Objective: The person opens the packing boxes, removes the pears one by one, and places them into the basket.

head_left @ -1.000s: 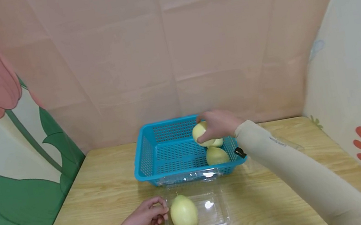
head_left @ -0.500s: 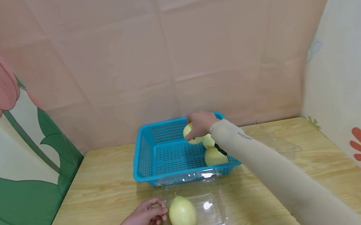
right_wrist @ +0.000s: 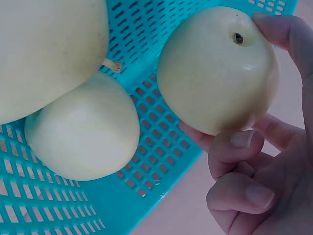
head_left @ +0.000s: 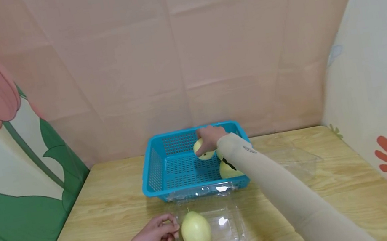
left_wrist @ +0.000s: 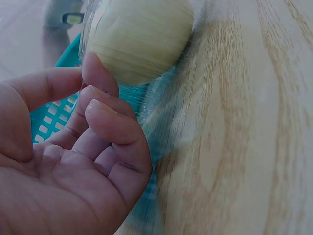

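Observation:
My right hand [head_left: 212,135] grips a pale yellow-green pear [head_left: 204,151] over the blue plastic basket [head_left: 146,179]. In the right wrist view, thumb and fingers wrap that pear [right_wrist: 210,73], its dark blossom end showing. Two more pears, a larger one [right_wrist: 44,54] with a stem and a second one [right_wrist: 83,132], lie at the basket's right side. Nearer the front, an open clear plastic box [head_left: 230,227] stands with one pear [head_left: 195,229] in its left half. My left hand [head_left: 153,236] pinches the box's left edge between thumb and forefinger, the other fingers curled.
Another clear plastic piece [head_left: 298,160] lies on the wooden table [head_left: 88,223] to the right, behind my forearm. The box's raised clear lid [head_left: 199,191] overlaps the basket's front rim. A pinkish cloth backdrop [head_left: 131,71] stands behind the table.
My right hand has carried the pear leftward over the basket and a little lower. My left hand stays at the box's edge.

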